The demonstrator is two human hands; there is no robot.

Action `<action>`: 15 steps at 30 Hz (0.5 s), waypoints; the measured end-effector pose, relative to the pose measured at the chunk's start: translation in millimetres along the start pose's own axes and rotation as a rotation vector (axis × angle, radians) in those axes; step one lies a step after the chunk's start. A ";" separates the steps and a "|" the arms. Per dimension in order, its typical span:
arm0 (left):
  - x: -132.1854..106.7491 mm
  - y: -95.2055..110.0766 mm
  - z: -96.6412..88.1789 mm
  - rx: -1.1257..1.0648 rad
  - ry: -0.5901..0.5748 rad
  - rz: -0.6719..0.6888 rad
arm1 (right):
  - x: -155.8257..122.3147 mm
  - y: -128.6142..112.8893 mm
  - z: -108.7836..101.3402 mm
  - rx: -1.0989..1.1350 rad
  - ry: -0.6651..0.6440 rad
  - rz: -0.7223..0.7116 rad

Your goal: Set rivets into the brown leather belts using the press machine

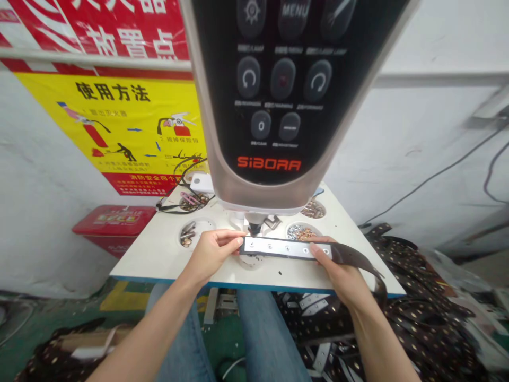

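Note:
A dark brown belt (350, 254) with a pale strip (278, 248) along its end lies across the front of the machine head. Several eyelets run in a row along the strip. My left hand (218, 249) pinches the left tip of the belt between thumb and fingers. Farther right, my right hand (338, 273) grips the belt with the thumb on top, and the rest of the strap curls down beyond it. Just above the belt's left end is the machine's dark punch tip (254, 227); whether they touch I cannot tell.
The machine's black control panel (270, 106) fills the upper middle. Round wells of small metal parts (300, 232) are set in the white table (159, 260). Belts with metal eyelets are heaped (433, 323) at right. A red box (115, 223) stands at left.

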State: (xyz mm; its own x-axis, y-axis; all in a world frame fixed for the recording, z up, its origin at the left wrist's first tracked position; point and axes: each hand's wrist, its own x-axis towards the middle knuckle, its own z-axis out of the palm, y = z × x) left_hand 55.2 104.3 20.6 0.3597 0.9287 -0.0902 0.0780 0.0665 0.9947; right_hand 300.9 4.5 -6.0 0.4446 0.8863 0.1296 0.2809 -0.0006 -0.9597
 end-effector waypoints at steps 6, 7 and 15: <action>0.0 -4.5 3.4 0.023 0.027 0.015 | 2.3 0.3 1.3 0.006 0.003 0.034; 0.9 -4.2 3.4 0.030 0.029 0.016 | 2.2 -1.7 1.6 0.047 0.019 0.046; -39.3 45.8 -30.0 0.363 -0.136 0.254 | -52.8 -47.2 12.4 0.117 -0.110 -0.005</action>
State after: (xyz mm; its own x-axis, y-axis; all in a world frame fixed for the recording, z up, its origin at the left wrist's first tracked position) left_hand 16.8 81.9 71.2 0.5263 0.8411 0.1246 0.2836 -0.3118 0.9068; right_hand 253.6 -36.5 29.4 0.3461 0.9314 0.1126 0.1788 0.0523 -0.9825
